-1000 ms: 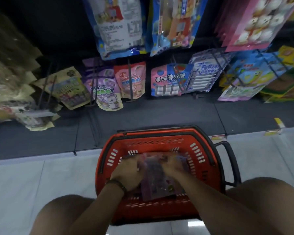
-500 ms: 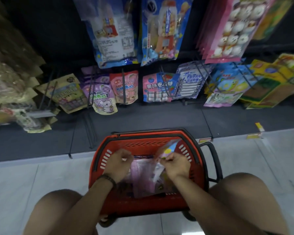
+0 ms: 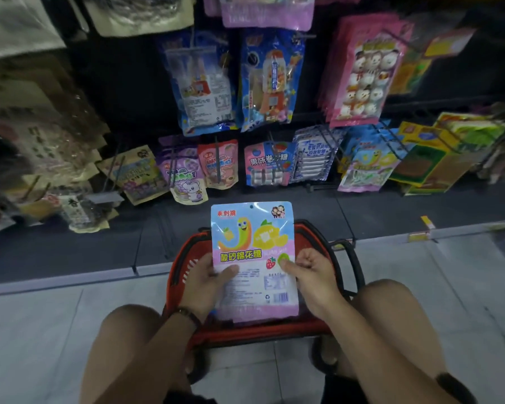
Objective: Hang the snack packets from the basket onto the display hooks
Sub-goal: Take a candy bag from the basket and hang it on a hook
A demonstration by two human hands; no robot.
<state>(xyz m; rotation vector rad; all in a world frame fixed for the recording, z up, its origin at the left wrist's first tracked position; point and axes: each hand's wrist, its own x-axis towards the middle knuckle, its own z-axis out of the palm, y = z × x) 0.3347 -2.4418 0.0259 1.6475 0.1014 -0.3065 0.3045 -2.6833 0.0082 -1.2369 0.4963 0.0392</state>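
Basket [image 3: 318,237] interior almost wholly hidden behind the held packet [image 3: 252,252] and both hands; contents impossible to tell. Lower left corner of that packet covered by the left hand [image 3: 206,282], right edge by the right hand [image 3: 314,275]; small print under the thumbs too fine to read. Far left of the display [image 3: 32,135] smeared by blur, labels there illegible. Top row of hanging packs [image 3: 267,10] cut off by the upper edge. Green and yellow packs [image 3: 455,150] at far right blurred, running out past the frame. Hooks [image 3: 327,141] mostly concealed under their own stock. Feet lost below the knees [image 3: 391,330] and the bottom edge.
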